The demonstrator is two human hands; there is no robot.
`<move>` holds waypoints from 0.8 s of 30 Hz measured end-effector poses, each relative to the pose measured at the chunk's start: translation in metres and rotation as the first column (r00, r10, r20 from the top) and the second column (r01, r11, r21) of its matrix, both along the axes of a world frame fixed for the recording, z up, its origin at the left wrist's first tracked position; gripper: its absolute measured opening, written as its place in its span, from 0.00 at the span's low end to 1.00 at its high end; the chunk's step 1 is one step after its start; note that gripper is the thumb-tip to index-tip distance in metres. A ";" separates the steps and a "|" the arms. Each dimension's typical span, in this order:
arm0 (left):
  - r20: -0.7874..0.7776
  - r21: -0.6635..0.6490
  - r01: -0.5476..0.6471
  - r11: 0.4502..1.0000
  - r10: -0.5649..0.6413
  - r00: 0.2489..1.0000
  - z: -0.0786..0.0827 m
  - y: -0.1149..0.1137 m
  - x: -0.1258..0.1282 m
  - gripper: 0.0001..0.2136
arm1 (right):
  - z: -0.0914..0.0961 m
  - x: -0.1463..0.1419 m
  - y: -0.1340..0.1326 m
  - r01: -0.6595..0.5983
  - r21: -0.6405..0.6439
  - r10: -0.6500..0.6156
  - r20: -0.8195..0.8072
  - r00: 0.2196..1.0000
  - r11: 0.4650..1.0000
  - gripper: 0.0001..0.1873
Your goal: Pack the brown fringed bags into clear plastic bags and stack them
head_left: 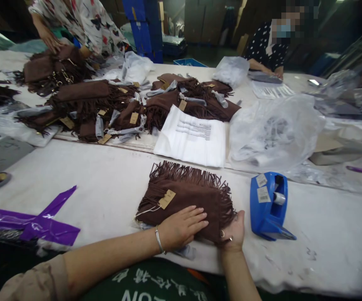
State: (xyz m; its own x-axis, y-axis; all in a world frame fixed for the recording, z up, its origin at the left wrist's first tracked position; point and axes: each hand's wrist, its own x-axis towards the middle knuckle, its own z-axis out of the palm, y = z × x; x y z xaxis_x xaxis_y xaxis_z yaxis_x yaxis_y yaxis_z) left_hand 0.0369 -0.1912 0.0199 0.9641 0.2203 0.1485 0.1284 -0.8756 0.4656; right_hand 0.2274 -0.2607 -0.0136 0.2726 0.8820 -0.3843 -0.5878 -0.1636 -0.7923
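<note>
A brown fringed bag (184, 196) lies on the white table before me, its fringe spread along the far edge and the right end. A tan paper tag (167, 199) on a white string rests on its left part. My left hand (182, 225), with a bracelet at the wrist, is laid flat over the bag's near side, fingers stretched out. At the bag's right end, my right hand (233, 232) holds the near corner by small metal rings; its thumb shows, and its fingers are hidden under the bag.
Right of the bag stands a blue tape dispenser (267, 209). Beyond are a printed white sheet (193, 136), a clear plastic bag (275, 129) and a heap of brown fringed bags (87, 94). Purple tape (43, 219) crosses the left edge. Two people work across the table.
</note>
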 end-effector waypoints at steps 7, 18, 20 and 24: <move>0.143 -0.110 0.038 0.993 -0.022 0.989 0.009 0.001 -0.010 0.19 | 0.018 0.010 0.021 0.086 0.142 -0.127 0.312 0.942 0.986 0.34; -0.027 -0.731 -0.646 0.219 0.938 0.347 0.014 0.078 -0.117 0.14 | 0.011 -0.043 0.029 -0.453 -0.224 0.236 0.971 -0.030 0.863 0.30; -0.203 -0.862 -0.507 -0.023 0.931 0.304 0.008 0.093 -0.131 0.19 | 0.022 -0.030 0.013 -0.538 -0.140 0.277 0.943 0.183 0.831 0.26; -0.431 -0.902 -0.279 -0.330 0.748 0.505 0.006 0.118 -0.144 0.24 | 0.023 0.024 -0.010 -0.082 -0.037 0.088 0.586 0.806 0.996 0.25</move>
State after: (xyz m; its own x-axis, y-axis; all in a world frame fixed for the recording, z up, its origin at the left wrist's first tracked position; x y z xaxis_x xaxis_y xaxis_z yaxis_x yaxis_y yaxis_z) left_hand -0.1072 -0.0736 0.0258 0.3037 0.7340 -0.6074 -0.0709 0.6532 0.7539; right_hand 0.2512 -0.2710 0.0094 0.3732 0.9092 -0.1845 0.0048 -0.2007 -0.9796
